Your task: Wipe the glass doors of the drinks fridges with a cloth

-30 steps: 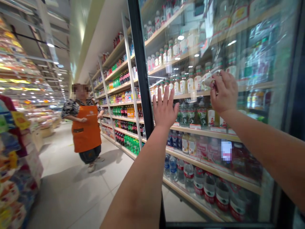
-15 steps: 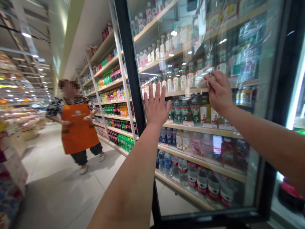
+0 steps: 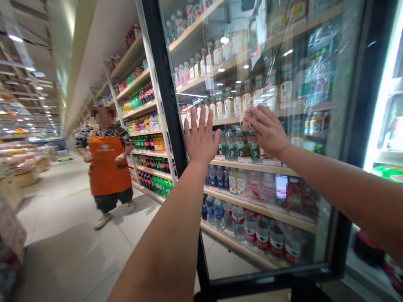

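Note:
A glass door (image 3: 233,251) with a black frame stands swung out in front of me. My left hand (image 3: 201,140) lies flat against the glass near its left edge, fingers spread, holding nothing. To its right, my right hand (image 3: 269,130) presses at the pane with bent fingers. Beneath those fingertips shows a small, pale crumpled wad (image 3: 247,121), mostly covered by the hand; whether it is cloth or paper I cannot tell. Bottles on shelves are visible through the glass, mixed with reflections.
A person in an orange apron (image 3: 110,163) stands in the aisle to the left, facing this way. Drink shelves (image 3: 147,107) run along the wall behind the door. At the right is a lit cooler (image 3: 384,126). Pale tiled floor (image 3: 72,235) lies at the lower left.
My right hand has slid left across the glass, closer to my left hand, which stays flat on the pane. The person in the apron has shifted, and the view has turned slightly.

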`<state>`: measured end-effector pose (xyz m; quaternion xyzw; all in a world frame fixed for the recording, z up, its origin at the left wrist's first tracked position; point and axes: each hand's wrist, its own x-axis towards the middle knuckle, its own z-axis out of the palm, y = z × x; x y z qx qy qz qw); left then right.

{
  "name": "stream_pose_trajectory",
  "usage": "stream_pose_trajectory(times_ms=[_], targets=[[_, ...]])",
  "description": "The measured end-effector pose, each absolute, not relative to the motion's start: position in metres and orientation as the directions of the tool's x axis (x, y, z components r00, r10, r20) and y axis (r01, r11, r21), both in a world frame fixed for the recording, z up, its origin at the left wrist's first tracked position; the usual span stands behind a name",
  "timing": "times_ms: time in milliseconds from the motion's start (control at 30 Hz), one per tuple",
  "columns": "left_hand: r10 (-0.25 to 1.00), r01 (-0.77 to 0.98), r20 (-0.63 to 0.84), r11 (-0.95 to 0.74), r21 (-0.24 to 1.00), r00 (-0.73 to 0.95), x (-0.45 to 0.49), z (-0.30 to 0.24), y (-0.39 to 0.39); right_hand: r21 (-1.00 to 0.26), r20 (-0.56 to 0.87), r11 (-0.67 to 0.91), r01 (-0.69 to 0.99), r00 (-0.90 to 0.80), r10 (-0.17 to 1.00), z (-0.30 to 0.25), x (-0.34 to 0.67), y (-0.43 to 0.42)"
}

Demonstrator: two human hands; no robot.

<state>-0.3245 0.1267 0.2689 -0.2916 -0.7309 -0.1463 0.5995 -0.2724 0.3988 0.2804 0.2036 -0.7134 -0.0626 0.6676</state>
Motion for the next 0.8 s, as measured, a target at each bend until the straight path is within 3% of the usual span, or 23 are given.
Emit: stream_pose_trajectory(times_ms=[67, 100, 233, 267, 367, 433, 500, 600, 633, 800], targets=[[0.255, 0.601, 0.961, 0.787, -0.142, -0.107, -0.325, 0.269, 0.127, 0.430, 0.888, 0.873, -0.229, -0.066, -0.455, 0.280, -0.271, 0.401], [0.257, 0.600, 0.961, 0.787, -0.144, -0.107, -0.325, 0.269, 0.127, 0.412, 0.899, 0.881, -0.233, -0.053, -0.434, 0.282, -0.271, 0.403], [0.254, 0.596, 0.961, 0.791, -0.139, -0.112, -0.325, 0.268, 0.127, 0.220, 0.975, 0.946, -0.238, 0.084, -0.206, 0.285, -0.276, 0.399], [0.255, 0.594, 0.961, 0.792, -0.142, -0.109, -0.325, 0.268, 0.127, 0.239, 0.971, 0.941, -0.238, 0.089, -0.224, 0.281, -0.276, 0.396], [0.258, 0.591, 0.962, 0.792, -0.156, -0.091, -0.325, 0.268, 0.126, 0.449, 0.887, 0.865, -0.225, -0.007, -0.462, 0.272, -0.272, 0.393], [0.259, 0.594, 0.962, 0.788, -0.160, -0.085, -0.325, 0.268, 0.126, 0.519, 0.839, 0.827, -0.216, -0.058, -0.541, 0.276, -0.269, 0.398], [0.258, 0.601, 0.962, 0.784, -0.155, -0.089, -0.324, 0.268, 0.126, 0.452, 0.887, 0.873, -0.183, -0.006, -0.461, 0.285, -0.269, 0.403], [0.256, 0.615, 0.961, 0.777, -0.137, -0.109, -0.323, 0.269, 0.126, 0.261, 0.959, 0.952, -0.159, 0.152, -0.237, 0.288, -0.275, 0.397], [0.256, 0.620, 0.960, 0.774, -0.132, -0.116, -0.322, 0.269, 0.126, 0.251, 0.961, 0.954, -0.165, 0.162, -0.225, 0.284, -0.277, 0.392], [0.255, 0.630, 0.959, 0.767, -0.124, -0.122, -0.321, 0.269, 0.126, 0.559, 0.809, 0.787, -0.263, -0.034, -0.586, 0.273, -0.276, 0.383]])
